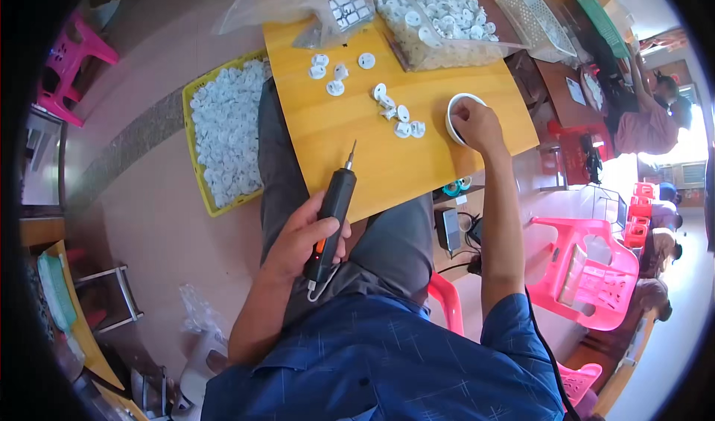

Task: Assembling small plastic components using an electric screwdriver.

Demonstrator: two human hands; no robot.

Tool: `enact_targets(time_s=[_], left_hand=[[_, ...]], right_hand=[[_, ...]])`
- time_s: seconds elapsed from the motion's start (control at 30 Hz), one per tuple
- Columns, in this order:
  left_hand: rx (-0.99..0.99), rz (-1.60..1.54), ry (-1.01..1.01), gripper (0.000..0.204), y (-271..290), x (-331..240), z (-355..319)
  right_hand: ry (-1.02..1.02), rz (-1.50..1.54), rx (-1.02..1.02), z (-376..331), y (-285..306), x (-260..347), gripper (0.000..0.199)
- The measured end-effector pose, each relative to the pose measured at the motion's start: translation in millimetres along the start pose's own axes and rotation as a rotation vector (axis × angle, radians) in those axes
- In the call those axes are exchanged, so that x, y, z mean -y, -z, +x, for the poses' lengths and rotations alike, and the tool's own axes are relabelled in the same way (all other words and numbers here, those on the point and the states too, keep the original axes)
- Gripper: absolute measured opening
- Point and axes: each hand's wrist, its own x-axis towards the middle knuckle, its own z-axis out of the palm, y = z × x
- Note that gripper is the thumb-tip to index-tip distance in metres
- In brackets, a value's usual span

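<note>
My left hand is wrapped around a black electric screwdriver with an orange switch; its bit points up and away, over the table's near edge. A cable leaves its lower end. At the right of the yellow table, my right hand reaches into a small white bowl. Its fingers are bent together inside the rim, and whatever they pinch is hidden. Left of the bowl lie several small white round plastic parts. More white discs are scattered farther left.
A clear bin of white parts stands at the table's far side, beside a plastic bag. On the floor at left is a yellow basket full of white pieces. Pink chairs stand at right; other people sit beyond.
</note>
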Motion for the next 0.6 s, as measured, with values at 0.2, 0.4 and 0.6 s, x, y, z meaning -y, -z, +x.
enact_targets(time_s=[0.2, 0.4, 0.6], left_hand=[[0.013, -0.048, -0.007, 0.046, -6.2, -1.5, -1.0], [0.035, -0.022, -0.014, 0.044, -1.7, -1.1, -0.6], [0.024, -0.025, -0.017, 0.044, -2.4, -1.6, -0.3]], right_hand=[[0.063, 0.079, -0.043, 1.2, -2.1, -4.9, 0.013], [0.086, 0.092, -0.042, -3.5, 0.9, -0.4, 0.015], [-0.086, -0.124, -0.002, -5.3, 13.0, 11.9, 0.017]])
